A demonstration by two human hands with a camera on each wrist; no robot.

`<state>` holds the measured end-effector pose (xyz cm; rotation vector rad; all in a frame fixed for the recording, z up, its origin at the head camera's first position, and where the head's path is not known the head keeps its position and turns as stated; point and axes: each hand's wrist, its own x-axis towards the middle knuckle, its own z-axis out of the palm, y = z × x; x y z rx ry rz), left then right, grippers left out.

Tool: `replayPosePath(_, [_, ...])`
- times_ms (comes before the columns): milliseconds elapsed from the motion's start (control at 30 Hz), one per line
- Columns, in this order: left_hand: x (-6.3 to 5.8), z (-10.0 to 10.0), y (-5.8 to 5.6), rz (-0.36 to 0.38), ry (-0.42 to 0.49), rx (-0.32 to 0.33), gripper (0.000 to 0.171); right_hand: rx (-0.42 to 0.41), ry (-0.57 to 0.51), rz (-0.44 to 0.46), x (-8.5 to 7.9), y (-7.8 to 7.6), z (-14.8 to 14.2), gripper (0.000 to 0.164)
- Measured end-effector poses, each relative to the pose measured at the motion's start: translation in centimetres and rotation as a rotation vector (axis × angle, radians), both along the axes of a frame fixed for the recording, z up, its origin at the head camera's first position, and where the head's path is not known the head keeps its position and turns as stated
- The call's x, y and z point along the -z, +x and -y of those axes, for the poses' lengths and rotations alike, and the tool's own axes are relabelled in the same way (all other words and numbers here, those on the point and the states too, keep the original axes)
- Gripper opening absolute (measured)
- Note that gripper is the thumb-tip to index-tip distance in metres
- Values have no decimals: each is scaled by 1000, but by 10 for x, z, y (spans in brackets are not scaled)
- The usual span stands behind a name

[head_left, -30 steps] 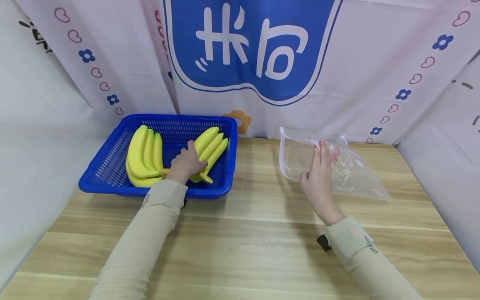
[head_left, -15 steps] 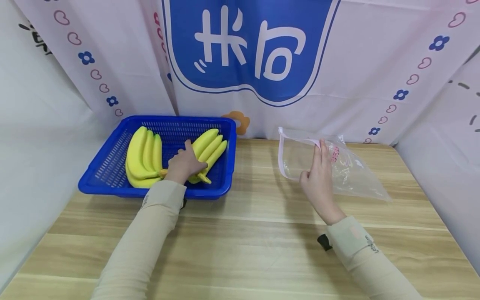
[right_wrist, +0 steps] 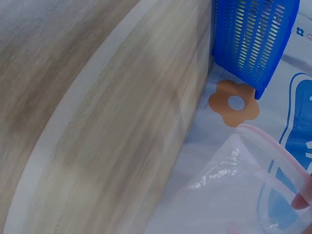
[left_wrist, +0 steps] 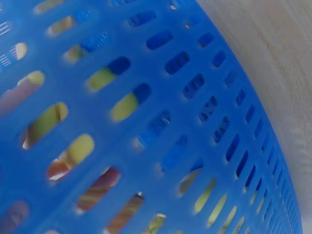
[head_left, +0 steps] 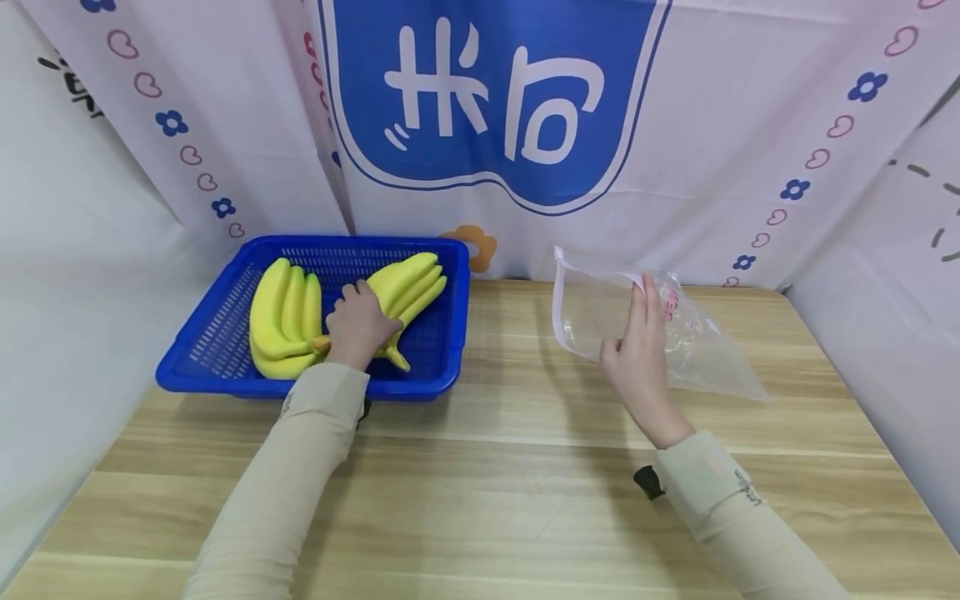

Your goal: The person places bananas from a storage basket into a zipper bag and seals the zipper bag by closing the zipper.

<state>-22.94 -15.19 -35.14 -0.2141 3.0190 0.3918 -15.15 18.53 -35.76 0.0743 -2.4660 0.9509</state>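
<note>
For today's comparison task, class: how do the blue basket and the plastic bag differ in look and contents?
Colour: the basket is blue, while the bag is see-through with pinkish-red lettering.
Build: the basket has slotted walls and a boxy shape, whereas the bag is thin film without slots.
Contents: the basket holds yellow bananas; the bag has none inside.
Shared: both have open mouths and are at the wooden table.

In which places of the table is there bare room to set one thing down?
Bare table lies between the blue basket and the clear bag, and nearer, between the two sleeves. It is crowded inside the basket, around the left hand and bananas.
</note>
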Motion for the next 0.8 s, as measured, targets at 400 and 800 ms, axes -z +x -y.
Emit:
replayPosePath(400, [-3, 0, -2, -70, 78, -94, 90, -22, -68, 34, -13, -1, 0, 80])
replayPosePath(800, [-24, 7, 1, -2, 201, -71, 75, -23, -88, 72, -27, -2, -1, 80])
